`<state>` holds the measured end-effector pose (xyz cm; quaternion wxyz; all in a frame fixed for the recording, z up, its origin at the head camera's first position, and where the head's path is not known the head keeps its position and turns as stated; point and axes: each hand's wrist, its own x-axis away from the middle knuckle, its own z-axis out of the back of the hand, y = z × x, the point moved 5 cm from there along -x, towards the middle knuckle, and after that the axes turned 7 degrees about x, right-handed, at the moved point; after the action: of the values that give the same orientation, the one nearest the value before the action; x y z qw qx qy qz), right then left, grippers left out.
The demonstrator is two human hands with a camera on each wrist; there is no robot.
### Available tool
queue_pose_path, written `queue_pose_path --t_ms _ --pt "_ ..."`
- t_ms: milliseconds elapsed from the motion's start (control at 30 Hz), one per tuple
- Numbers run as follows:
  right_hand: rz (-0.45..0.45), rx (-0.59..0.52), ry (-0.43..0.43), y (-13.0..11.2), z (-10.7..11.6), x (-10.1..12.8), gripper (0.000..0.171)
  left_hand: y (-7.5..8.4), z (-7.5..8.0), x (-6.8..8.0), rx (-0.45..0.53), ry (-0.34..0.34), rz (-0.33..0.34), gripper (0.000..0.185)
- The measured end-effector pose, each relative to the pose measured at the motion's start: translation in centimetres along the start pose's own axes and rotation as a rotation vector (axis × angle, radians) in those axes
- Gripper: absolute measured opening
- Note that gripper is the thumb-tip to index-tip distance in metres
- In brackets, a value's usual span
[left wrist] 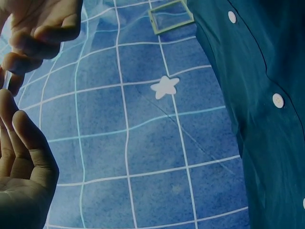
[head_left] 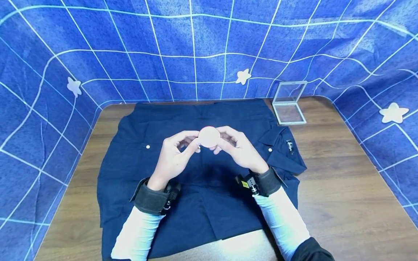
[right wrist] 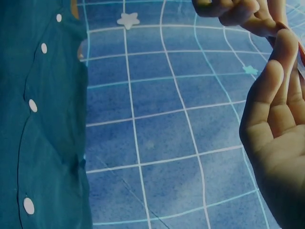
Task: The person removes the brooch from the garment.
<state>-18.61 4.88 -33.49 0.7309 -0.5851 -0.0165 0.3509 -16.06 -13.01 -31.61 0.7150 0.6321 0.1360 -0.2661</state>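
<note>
Pinches from opposite sides, with left hand (head_left: 174, 156) and right hand (head_left: 241, 149), a flat, round disc (head_left: 209, 137), pale pinkish-white with a thin red edge along its top, above a spread navy shirt (head_left: 202, 181).

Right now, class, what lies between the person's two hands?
A pale round disc, pinched by the left hand and the right hand; the head view shows it.

Nothing legible from where I stand: pale lettering (head_left: 289, 145) on the dark label (head_left: 290, 150) at the collar (head_left: 285, 162) of a navy shirt (head_left: 125, 177) is too small, as is the yellow tag (head_left: 245, 184) at the right wristband (head_left: 268, 182)
</note>
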Motion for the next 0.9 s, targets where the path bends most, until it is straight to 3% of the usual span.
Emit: queue_pose_path --t_ms 233,400,900 --pt "-0.016 -0.014 0.042 0.4 -0.2 -0.1 0.062 0.0 -0.6 0.1 -0.003 -0.012 0.011 0.018" --pt "-0.025 0.039 0.095 0.6 -0.2 -0.1 0.069 -0.1 -0.9 0.2 -0.015 -0.023 0.018 0.018" --pt "0.034 0.100 0.120 0.6 -0.2 0.2 0.063 -0.2 -1.2 0.5 -0.045 -0.030 0.035 0.019"
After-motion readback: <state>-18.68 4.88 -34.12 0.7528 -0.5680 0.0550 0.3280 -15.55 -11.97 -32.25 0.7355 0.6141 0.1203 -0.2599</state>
